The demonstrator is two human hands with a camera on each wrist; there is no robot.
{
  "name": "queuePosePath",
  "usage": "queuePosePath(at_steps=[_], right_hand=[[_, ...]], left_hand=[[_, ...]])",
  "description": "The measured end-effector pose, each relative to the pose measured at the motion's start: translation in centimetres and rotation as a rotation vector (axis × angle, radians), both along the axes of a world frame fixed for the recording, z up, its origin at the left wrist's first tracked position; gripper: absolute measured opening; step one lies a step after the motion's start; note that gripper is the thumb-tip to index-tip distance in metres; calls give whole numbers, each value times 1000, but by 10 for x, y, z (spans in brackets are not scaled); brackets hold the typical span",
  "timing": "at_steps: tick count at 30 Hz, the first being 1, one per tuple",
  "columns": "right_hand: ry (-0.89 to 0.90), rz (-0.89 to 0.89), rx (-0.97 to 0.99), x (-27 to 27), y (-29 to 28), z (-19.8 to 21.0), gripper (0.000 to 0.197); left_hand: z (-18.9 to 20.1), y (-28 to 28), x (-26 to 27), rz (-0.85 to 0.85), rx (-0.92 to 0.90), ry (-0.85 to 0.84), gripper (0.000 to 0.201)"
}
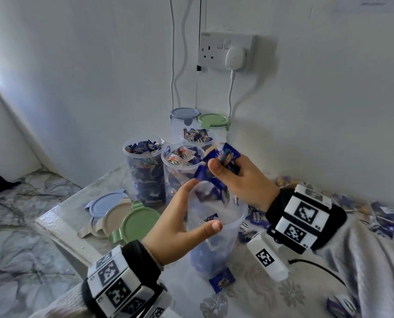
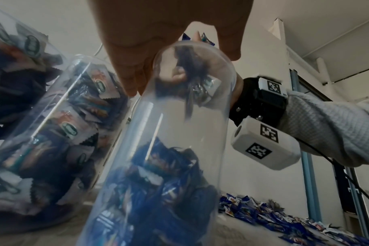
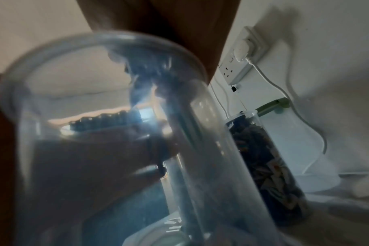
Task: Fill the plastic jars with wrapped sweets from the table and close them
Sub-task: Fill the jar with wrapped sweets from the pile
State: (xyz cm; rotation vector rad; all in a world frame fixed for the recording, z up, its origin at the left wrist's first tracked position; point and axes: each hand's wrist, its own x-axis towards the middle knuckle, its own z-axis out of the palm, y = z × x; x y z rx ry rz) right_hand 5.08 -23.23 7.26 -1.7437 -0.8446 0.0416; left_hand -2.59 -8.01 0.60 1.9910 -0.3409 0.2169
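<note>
A clear plastic jar point(image 1: 216, 237) stands open on the table, its lower part holding blue wrapped sweets point(image 2: 158, 199). My left hand point(image 1: 199, 204) grips the jar near its rim, thumb on the near side and fingers on the far side. My right hand point(image 1: 224, 165) hovers just above the jar's mouth and pinches a bunch of blue wrapped sweets point(image 1: 223, 157). Some hang down from it toward the opening. In the left wrist view the right hand point(image 2: 185, 76) shows through the jar wall point(image 2: 164, 133). The right wrist view shows the jar point(image 3: 116, 133) blurred and close.
Three open jars full of sweets point(image 1: 143, 166) stand behind, with two closed jars, blue-lidded point(image 1: 184, 113) and green-lidded point(image 1: 213, 120), by the wall. Loose lids point(image 1: 141, 221) lie left, near the table edge point(image 1: 60, 228). Sweets point(image 1: 386, 219) are heaped at right; one point(image 1: 222, 280) lies before the jar.
</note>
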Motion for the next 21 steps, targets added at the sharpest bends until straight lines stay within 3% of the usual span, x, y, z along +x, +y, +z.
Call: queuePosePath(at_steps=[1,4,10,16,19,21], right_hand=[[-23,4,19,-1,-1,-3,18],[-103,-7,21,-1,-2,-10,35],[-269,-31,-60,1,-6,-21,22],[-182,-18,-144,3,-22,-28,29],[-133,-47,-126,-1,-41,-31,33],[-85,-66,-95,-5,-61,-34,25]], left_hand=[[0,0,0,-2,-6,-6,85],[1,-1,0,-10,-17,-16,87],[0,-2,1,-16,-34,-21,97],[3,2,1,41,40,18,101],[12,1,-1,83,164,8,110],[22,-7,-5,103,280,-62,105]])
